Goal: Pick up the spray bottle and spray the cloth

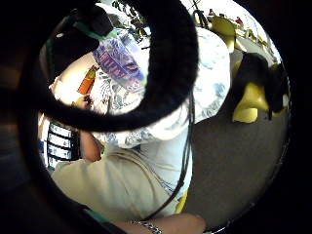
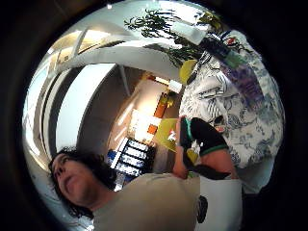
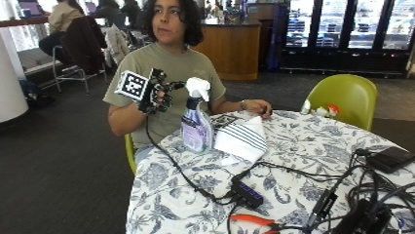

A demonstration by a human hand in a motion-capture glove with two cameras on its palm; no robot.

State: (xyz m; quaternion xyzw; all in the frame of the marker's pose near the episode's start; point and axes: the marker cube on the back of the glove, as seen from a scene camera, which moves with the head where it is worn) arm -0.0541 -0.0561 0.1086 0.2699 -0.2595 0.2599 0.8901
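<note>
Spray bottle [image 3: 197,119] stood upright on the bench [image 3: 305,161], purple label unreadable in every view. Striped cloth [image 3: 242,138] was propped just beside it at 3 o'clock, held at its top by the bare hand [image 3: 257,107]. Gloved right hand [image 3: 158,92] was raised at the bottle's 10 o'clock, apart from it, grip loosely spread, pinching nothing. Bench edge was cut off at 5 o'clock.

Round table [image 3: 311,146], floral tablecloth; on it spray bottle [image 3: 197,124], striped cloth [image 3: 242,138], cables [image 3: 292,171].
</note>
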